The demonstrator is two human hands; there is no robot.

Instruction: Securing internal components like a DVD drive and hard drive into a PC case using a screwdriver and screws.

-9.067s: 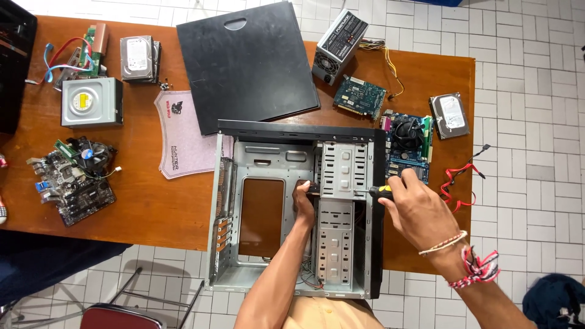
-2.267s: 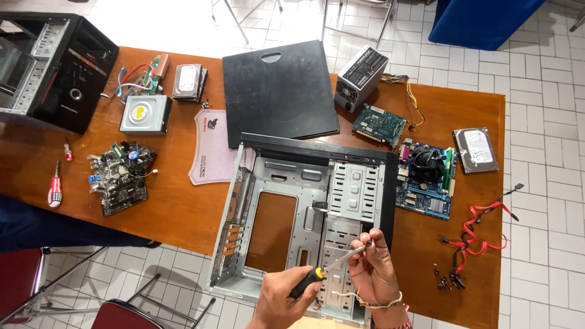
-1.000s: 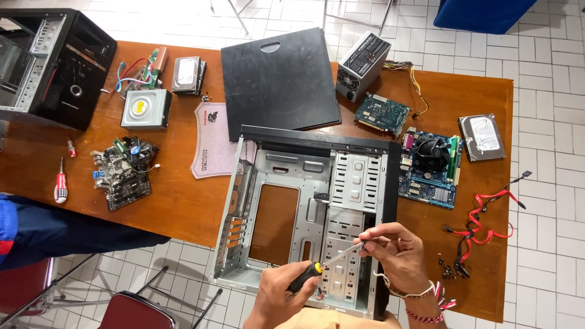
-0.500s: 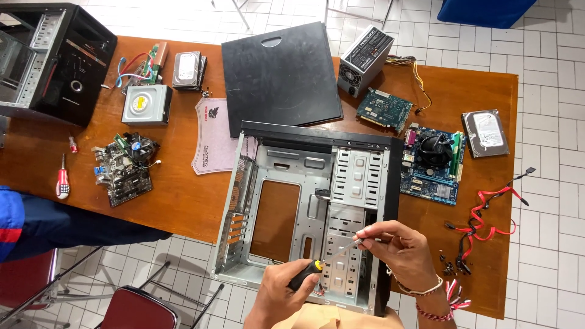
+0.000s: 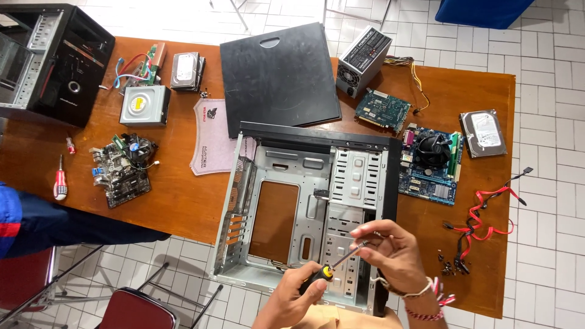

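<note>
Screwdriver [image 5: 332, 269] between both hands

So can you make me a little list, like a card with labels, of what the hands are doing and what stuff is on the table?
left hand: grips the black and yellow handle of a screwdriver
right hand: fingertips pinch at the screwdriver's tip
below the hands: open, empty computer case lying on its side
table: brown wood
right of case: blue motherboard, hard drive, red cables
behind case: black side panel, power supply
left side: red screwdriver, disc drive
</note>
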